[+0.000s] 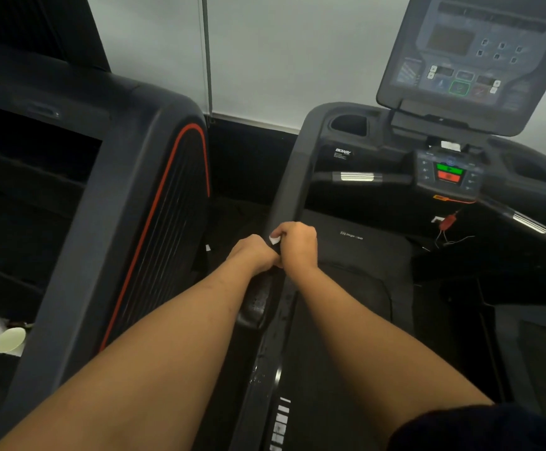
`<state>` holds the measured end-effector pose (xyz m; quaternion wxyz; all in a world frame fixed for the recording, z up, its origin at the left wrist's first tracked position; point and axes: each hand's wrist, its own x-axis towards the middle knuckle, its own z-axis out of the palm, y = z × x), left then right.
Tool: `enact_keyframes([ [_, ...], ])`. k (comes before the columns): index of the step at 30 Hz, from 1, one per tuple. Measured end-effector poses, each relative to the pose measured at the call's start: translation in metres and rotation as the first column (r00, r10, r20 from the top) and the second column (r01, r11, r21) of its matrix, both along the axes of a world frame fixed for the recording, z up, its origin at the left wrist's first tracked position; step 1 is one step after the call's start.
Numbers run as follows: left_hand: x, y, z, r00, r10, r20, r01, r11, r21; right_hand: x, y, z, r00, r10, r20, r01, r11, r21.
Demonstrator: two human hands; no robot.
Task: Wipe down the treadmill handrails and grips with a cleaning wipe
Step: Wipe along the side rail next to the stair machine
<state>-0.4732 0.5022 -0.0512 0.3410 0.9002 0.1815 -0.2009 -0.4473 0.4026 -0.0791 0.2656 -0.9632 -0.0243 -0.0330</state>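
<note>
Pale grey wall fills the background of a dim gym room, with a thin vertical strip running down it and a black baseboard at the bottom. Below that the floor is very dark and its detail is hard to make out.

Two dark exercise machines stand side by side. On the left is a neighbouring machine with a grey frame and a ribbed black side panel outlined in red. A pale paper cup lies on its side by white crumpled paper at the far left edge.

On the right is the treadmill, seen from above. Its black belt runs toward the viewer. A tilted screen sits at the top, and below it is a small control panel with a green button above a red one. A red safety clip dangles beneath on a cord. A silver-striped grip lies left of the panel, and a cup holder sits above it.

Two bare forearms reach in from the bottom to the treadmill's long grey handrail. The left hand is curled around the rail. The right hand, touching it just beyond, is wrapped over the rail with its fingers closed on a white wipe. Only a small corner of the wipe shows between the two hands.
</note>
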Motion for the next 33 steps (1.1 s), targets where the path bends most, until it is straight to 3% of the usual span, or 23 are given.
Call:
enact_keyframes([
  [5,-0.002,0.000,0.001,1.000,-0.002,0.004,0.002,1.000,0.017,-0.001,0.005,0.007,0.997,-0.058,-0.053,0.060,0.997,0.039],
  [9,-0.006,0.000,0.003,1.000,-0.011,0.023,0.010,1.000,0.026,-0.017,-0.003,-0.002,1.000,0.012,-0.002,-0.012,1.000,0.025],
  [14,-0.009,0.000,0.004,1.000,-0.017,0.010,0.018,1.000,0.000,-0.002,-0.002,0.011,0.998,-0.013,-0.065,0.016,0.999,0.039],
  [22,-0.009,0.003,0.005,0.996,-0.085,0.021,0.084,0.996,0.028,-0.023,-0.006,-0.004,0.999,0.020,0.046,-0.021,1.000,0.005],
  [29,-0.009,0.002,0.003,0.994,-0.110,0.019,0.109,0.993,0.037,-0.012,0.001,0.009,0.993,-0.122,0.003,0.120,0.983,0.140],
  [33,-0.011,0.004,0.003,0.989,-0.147,0.023,0.146,0.988,0.060,-0.043,-0.006,-0.006,0.998,-0.036,0.048,0.027,0.983,0.183],
])
